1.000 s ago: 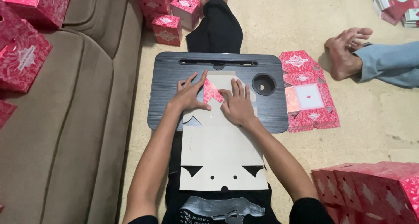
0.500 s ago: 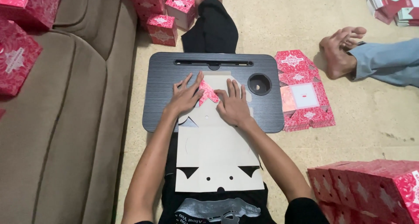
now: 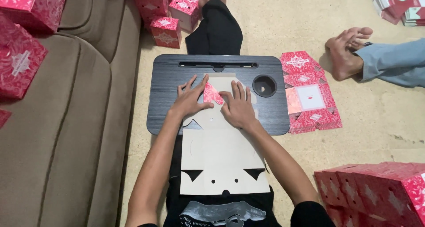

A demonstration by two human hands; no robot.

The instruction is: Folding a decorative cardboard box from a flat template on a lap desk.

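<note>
Partly hidden under both hands (image 3: 214, 104) — a red flap (image 3: 211, 94) of the flat carton (image 3: 221, 151).

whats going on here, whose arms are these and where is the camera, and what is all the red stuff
There is no machine: the camera is worn on a person's head and looks down, so the two arms are that person's own. They sit on the floor with a black lap desk across their legs. On it lies a flat, unfolded cardboard box blank, plain side up. The left hand and right hand press on it, either side of a small red flap folded over; neither grips anything. A stack of flat red box blanks lies beside the desk, and finished red boxes stand around. The bare feet at the right are another person's.
</note>
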